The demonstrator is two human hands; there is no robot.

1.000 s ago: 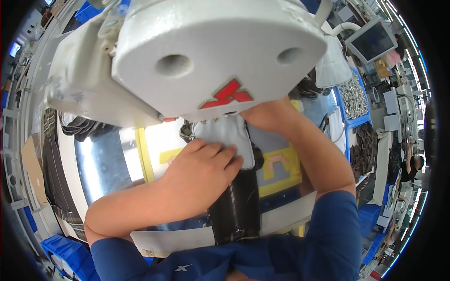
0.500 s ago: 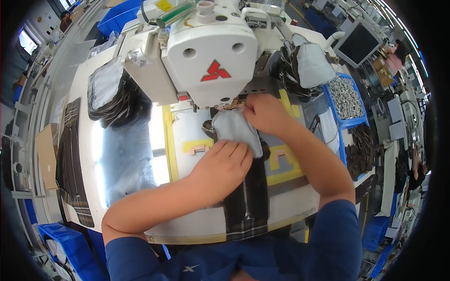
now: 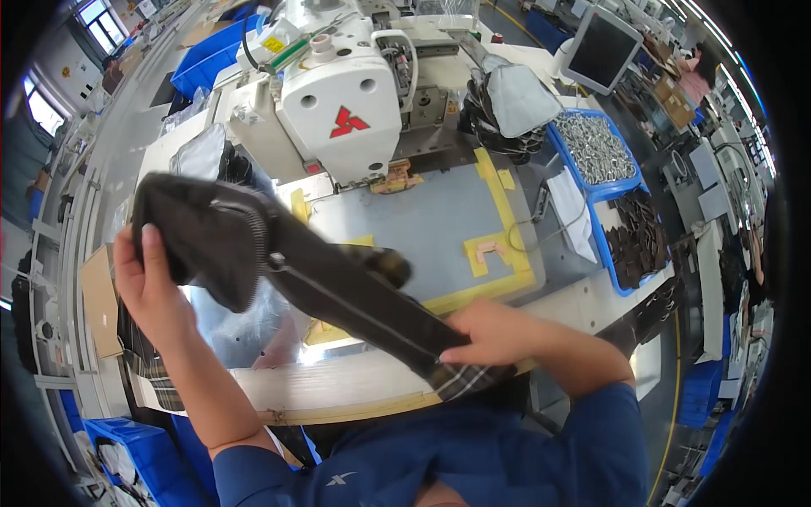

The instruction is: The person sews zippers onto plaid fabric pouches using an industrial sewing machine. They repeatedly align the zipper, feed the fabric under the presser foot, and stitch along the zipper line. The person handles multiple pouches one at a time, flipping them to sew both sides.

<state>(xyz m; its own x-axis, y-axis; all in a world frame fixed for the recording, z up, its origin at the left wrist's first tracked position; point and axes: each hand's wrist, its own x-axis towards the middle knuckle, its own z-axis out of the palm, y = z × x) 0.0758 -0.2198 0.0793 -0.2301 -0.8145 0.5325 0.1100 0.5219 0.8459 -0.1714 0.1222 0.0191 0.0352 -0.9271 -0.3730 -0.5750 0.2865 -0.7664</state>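
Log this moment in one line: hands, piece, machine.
left hand: grips left end of dark zippered piece; right hand: holds its plaid end; piece: spans between hands; white machine: beyond, apart from piece

Two bright windows (image 3: 101, 24) stood in the pale wall (image 3: 63, 57), upper left. Strip lights (image 3: 737, 62) ran along the upper right rim, bowed by the lens. Grey floor (image 3: 689, 351) at right bore a yellow line (image 3: 676, 372). Nearer, a pale worktable (image 3: 355, 384) showed a curved front edge.
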